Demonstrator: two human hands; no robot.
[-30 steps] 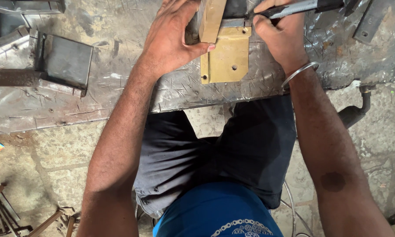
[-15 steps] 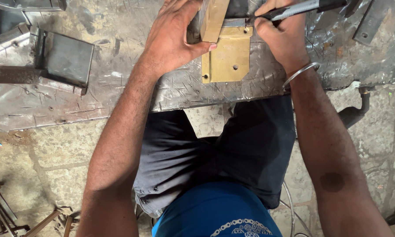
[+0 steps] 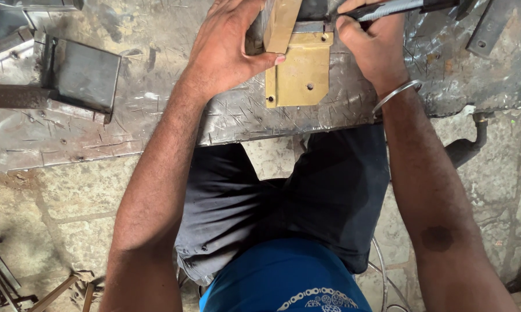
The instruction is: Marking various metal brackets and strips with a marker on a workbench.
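Brass-yellow metal sits at the far edge of the scratched steel bench (image 3: 156, 115): a flat plate (image 3: 302, 75) with small drilled holes, lying on the bench top, and an upright bar (image 3: 281, 23) of the same colour rising from its upper left corner. The left hand (image 3: 228, 49) is wrapped around the parts at the left of the plate, thumb pressed against the plate's edge, fingers closed on the bar and the dark block behind it. The right hand (image 3: 373, 49) is closed on a slim dark tool (image 3: 399, 7) that runs off to the right; its working end is hidden, so what it does to the plate cannot be told. A thin metal bangle (image 3: 396, 92) circles the right wrist.

The plate looks stiff, fairly heavy for its size, and smooth enough to slide on the steel, so it probably wants pinning down from the side or at the bar, away from the corners, which may be sharp. A dark steel box (image 3: 84, 75) lies well apart on the left.
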